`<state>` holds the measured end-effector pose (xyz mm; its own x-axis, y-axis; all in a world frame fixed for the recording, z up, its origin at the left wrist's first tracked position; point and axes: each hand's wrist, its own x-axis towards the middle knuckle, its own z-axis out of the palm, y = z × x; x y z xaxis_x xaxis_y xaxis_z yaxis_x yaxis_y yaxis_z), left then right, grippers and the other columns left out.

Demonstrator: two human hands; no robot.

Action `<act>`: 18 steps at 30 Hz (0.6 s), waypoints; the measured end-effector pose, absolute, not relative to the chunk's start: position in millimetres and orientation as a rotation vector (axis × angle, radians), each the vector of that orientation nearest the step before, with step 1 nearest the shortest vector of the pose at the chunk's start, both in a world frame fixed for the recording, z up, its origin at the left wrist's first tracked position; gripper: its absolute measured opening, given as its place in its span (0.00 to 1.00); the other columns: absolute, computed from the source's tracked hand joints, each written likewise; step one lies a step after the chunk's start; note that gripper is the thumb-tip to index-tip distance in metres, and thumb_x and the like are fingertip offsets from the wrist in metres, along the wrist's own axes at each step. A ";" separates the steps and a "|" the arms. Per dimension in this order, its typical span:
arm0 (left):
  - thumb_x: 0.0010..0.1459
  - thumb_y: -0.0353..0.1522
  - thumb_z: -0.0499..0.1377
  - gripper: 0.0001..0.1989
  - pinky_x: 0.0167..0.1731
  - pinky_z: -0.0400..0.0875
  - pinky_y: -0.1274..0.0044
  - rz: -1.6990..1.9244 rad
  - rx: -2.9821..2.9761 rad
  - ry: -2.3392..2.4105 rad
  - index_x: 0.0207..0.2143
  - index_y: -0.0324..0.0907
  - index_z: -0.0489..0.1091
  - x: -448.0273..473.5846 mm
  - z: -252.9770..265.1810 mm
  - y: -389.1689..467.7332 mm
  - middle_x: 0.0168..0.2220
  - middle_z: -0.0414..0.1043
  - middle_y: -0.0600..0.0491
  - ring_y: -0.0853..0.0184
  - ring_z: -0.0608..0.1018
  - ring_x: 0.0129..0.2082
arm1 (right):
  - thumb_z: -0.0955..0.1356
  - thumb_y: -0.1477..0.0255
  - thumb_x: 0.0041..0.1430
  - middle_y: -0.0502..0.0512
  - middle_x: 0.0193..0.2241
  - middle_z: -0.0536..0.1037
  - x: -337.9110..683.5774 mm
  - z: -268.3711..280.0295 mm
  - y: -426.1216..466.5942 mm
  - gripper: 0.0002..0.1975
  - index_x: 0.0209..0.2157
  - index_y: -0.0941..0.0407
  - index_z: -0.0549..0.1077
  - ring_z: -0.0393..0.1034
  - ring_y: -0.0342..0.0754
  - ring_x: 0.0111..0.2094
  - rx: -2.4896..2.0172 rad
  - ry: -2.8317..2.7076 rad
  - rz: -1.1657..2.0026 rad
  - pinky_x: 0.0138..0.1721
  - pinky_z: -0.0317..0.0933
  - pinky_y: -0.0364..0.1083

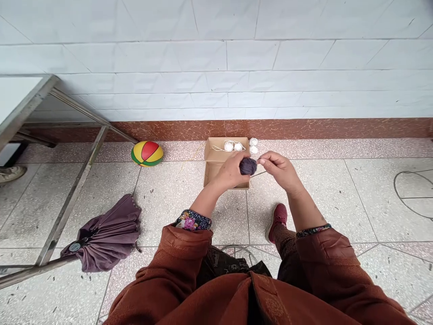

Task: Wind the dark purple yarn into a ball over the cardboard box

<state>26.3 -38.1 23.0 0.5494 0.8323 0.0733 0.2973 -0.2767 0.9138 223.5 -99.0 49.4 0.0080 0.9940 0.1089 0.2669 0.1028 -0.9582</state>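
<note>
My left hand (232,171) is closed around a ball of dark purple-grey yarn (248,166), held above a cardboard box. Just right of the ball, my right hand (278,168) pinches the thin loose end of the yarn between thumb and fingertips. Below the hands, the open cardboard box (211,174) stands on the floor, partly hidden by my left hand. Two white yarn balls (229,146) with loose strands rest at the box's far part. Two more white yarn balls (253,149) lie just outside it on the right.
A yellow, red and green ball (147,154) lies by the wall. Left of me, a folded purple umbrella (110,234) lies by a metal-framed table (76,189). A wire ring (399,192) is on the floor at right. Another person's shoe (12,173) shows at the left edge.
</note>
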 end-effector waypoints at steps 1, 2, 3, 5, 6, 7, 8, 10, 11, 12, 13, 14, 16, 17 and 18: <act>0.43 0.26 0.69 0.35 0.56 0.67 0.59 0.663 1.794 0.862 0.55 0.46 0.69 27.5 26.2 -42.3 0.51 0.71 0.47 0.54 0.74 0.51 | 0.70 0.53 0.64 0.50 0.28 0.72 225.2 48.5 -97.5 0.17 0.32 0.52 0.75 0.63 0.46 0.31 -1.360 -1.397 0.919 0.36 0.60 0.47; 0.43 0.26 0.69 0.39 0.55 0.68 0.61 0.617 1.740 0.782 0.60 0.47 0.65 28.6 29.6 -46.2 0.51 0.71 0.47 0.56 0.74 0.50 | 0.69 0.53 0.64 0.50 0.28 0.71 226.7 46.7 -95.9 0.17 0.32 0.52 0.74 0.63 0.47 0.31 -1.393 -1.367 0.868 0.36 0.60 0.47; 0.44 0.26 0.69 0.43 0.53 0.69 0.62 0.584 1.674 0.712 0.63 0.48 0.61 29.5 33.1 -49.2 0.51 0.71 0.47 0.57 0.75 0.49 | 0.69 0.53 0.64 0.49 0.28 0.71 228.0 44.2 -94.2 0.17 0.32 0.52 0.74 0.62 0.47 0.31 -1.427 -1.346 0.827 0.36 0.60 0.47; 0.46 0.27 0.70 0.45 0.50 0.70 0.66 0.551 1.531 0.612 0.65 0.50 0.58 30.7 38.9 -52.3 0.52 0.71 0.47 0.61 0.76 0.47 | 0.69 0.54 0.63 0.49 0.27 0.70 229.4 37.8 -90.9 0.16 0.32 0.52 0.74 0.62 0.47 0.31 -1.481 -1.329 0.787 0.36 0.60 0.47; 0.47 0.28 0.70 0.44 0.49 0.71 0.68 0.550 1.459 0.571 0.65 0.50 0.58 30.9 40.8 -52.4 0.53 0.71 0.47 0.62 0.76 0.47 | 0.69 0.54 0.63 0.50 0.27 0.71 229.4 34.3 -89.6 0.16 0.32 0.52 0.74 0.63 0.47 0.31 -1.498 -1.331 0.791 0.36 0.60 0.47; 0.47 0.29 0.71 0.42 0.48 0.71 0.68 0.563 1.393 0.539 0.63 0.50 0.60 31.1 41.8 -51.7 0.53 0.71 0.47 0.62 0.76 0.47 | 0.69 0.55 0.64 0.50 0.28 0.72 228.8 30.6 -88.6 0.15 0.32 0.52 0.74 0.64 0.48 0.31 -1.507 -1.337 0.807 0.36 0.60 0.47; 0.47 0.30 0.71 0.39 0.49 0.71 0.69 0.590 1.335 0.516 0.61 0.49 0.62 31.3 42.1 -50.4 0.53 0.72 0.47 0.62 0.76 0.47 | 0.68 0.56 0.64 0.50 0.28 0.73 227.7 26.9 -88.0 0.15 0.32 0.52 0.74 0.65 0.48 0.31 -1.515 -1.346 0.826 0.36 0.61 0.47; 0.46 0.32 0.73 0.34 0.51 0.70 0.68 0.680 1.248 0.514 0.55 0.47 0.68 31.4 40.8 -46.5 0.52 0.73 0.48 0.61 0.76 0.50 | 0.67 0.58 0.65 0.51 0.29 0.75 224.3 20.3 -88.0 0.13 0.33 0.53 0.74 0.67 0.48 0.32 -1.535 -1.391 0.853 0.37 0.61 0.47; 0.45 0.33 0.74 0.32 0.53 0.70 0.68 0.733 1.219 0.537 0.53 0.46 0.69 31.3 39.4 -44.2 0.52 0.74 0.48 0.61 0.76 0.51 | 0.67 0.59 0.65 0.51 0.30 0.76 222.2 17.8 -88.5 0.12 0.34 0.53 0.75 0.67 0.49 0.32 -1.549 -1.432 0.854 0.37 0.62 0.47; 0.45 0.34 0.74 0.30 0.54 0.70 0.68 0.784 1.196 0.577 0.51 0.45 0.70 31.0 37.7 -41.7 0.51 0.74 0.48 0.61 0.76 0.51 | 0.67 0.60 0.65 0.52 0.30 0.77 219.9 16.0 -89.2 0.12 0.34 0.53 0.75 0.68 0.49 0.33 -1.561 -1.484 0.847 0.37 0.62 0.47; 0.45 0.34 0.74 0.29 0.54 0.69 0.67 0.828 1.179 0.629 0.50 0.45 0.70 30.4 35.6 -39.1 0.51 0.74 0.49 0.61 0.76 0.51 | 0.67 0.61 0.65 0.52 0.30 0.77 217.6 15.2 -90.2 0.11 0.33 0.53 0.74 0.68 0.49 0.33 -1.561 -1.545 0.841 0.37 0.62 0.47; 0.46 0.34 0.74 0.29 0.55 0.69 0.67 0.866 1.172 0.693 0.50 0.45 0.70 29.6 33.3 -36.2 0.50 0.75 0.49 0.61 0.76 0.50 | 0.67 0.61 0.65 0.52 0.29 0.77 215.3 15.5 -91.5 0.11 0.32 0.53 0.74 0.68 0.49 0.32 -1.544 -1.608 0.843 0.37 0.61 0.47; 0.46 0.32 0.72 0.27 0.54 0.70 0.66 0.915 1.201 0.842 0.49 0.44 0.70 27.1 27.9 -30.1 0.48 0.75 0.50 0.62 0.76 0.48 | 0.66 0.62 0.66 0.51 0.29 0.76 211.3 19.1 -94.4 0.13 0.30 0.53 0.73 0.68 0.48 0.32 -1.459 -1.723 0.889 0.37 0.61 0.47; 0.46 0.31 0.72 0.27 0.54 0.70 0.66 0.928 1.249 0.918 0.49 0.43 0.70 25.6 25.0 -27.0 0.47 0.75 0.49 0.61 0.76 0.47 | 0.66 0.62 0.67 0.51 0.29 0.76 209.8 22.1 -96.0 0.13 0.30 0.53 0.73 0.68 0.47 0.31 -1.405 -1.766 0.927 0.37 0.61 0.47; 0.45 0.30 0.71 0.27 0.53 0.70 0.65 0.934 1.313 0.984 0.48 0.43 0.70 24.0 21.9 -24.1 0.48 0.74 0.49 0.61 0.76 0.47 | 0.66 0.61 0.67 0.51 0.29 0.75 208.7 25.6 -97.7 0.14 0.30 0.53 0.74 0.68 0.47 0.31 -1.355 -1.792 0.965 0.37 0.61 0.47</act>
<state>24.0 -24.1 21.9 0.3223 0.9456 -0.0435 0.0056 0.0441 0.9990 208.7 -97.7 25.6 -0.2250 0.9708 0.0835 0.4644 0.1822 -0.8667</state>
